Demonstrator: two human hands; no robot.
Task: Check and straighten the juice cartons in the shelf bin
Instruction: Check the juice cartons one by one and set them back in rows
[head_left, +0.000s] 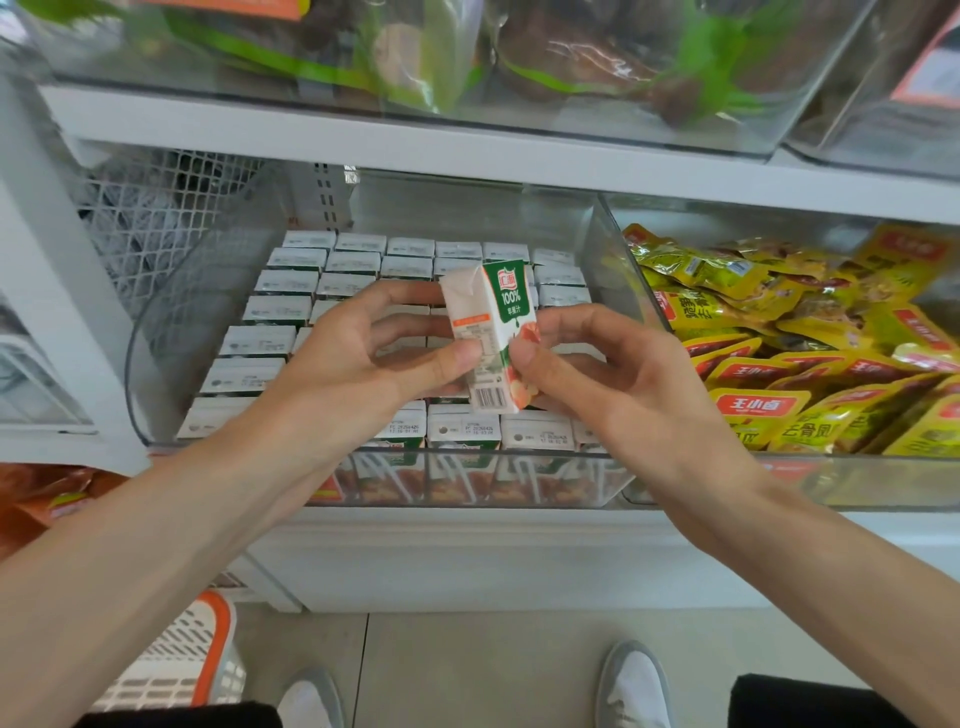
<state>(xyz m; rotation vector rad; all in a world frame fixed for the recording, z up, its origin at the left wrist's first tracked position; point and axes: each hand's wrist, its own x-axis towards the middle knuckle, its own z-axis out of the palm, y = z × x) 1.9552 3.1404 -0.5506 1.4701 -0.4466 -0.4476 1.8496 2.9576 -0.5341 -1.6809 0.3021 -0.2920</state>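
Dozens of cartons stand upright in tight rows in the clear bin; the next bin holds yellow packs. Both bins sit on a white shelf above a tiled floor, with a basket at lower left. One carton is held over the rows, tilted, pinched at its sides between thumb and curled fingers of the left hand and the right hand.

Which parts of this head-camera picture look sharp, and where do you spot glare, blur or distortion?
Head view: the held carton is sharp, its print legible; the bin shows streaky glare on its front wall; top-shelf bags are blurred; the wide lens bows the shelf edge.
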